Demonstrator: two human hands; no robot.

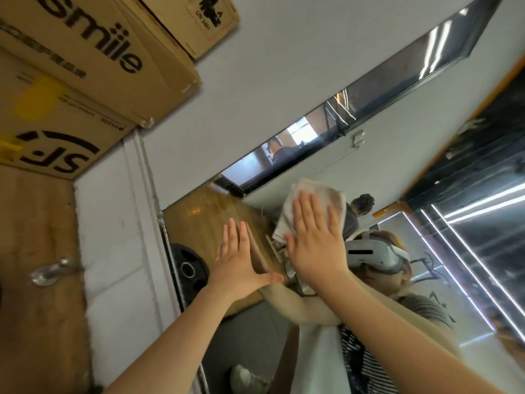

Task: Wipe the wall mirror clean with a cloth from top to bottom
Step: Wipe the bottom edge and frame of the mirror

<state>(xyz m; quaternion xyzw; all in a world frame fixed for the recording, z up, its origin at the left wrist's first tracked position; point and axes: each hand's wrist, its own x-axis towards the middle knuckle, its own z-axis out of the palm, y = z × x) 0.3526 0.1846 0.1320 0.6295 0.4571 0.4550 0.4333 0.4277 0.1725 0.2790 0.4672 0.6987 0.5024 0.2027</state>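
Right hand [314, 245] flat, pressing cloth [309, 207] on mirror [397, 280] — left hand [240, 265] open, beside.

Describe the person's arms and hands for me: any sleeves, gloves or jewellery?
Both forearms are bare right down to the bottom edge of the head view, with no sleeves showing. The left hand and right hand wear no gloves, and no rings, watch or bracelets are visible. Fingernails look short and unpainted, though the picture is slightly blurred.

Cloth [312, 206] on mirror [397, 280], boxes [85, 66] left.
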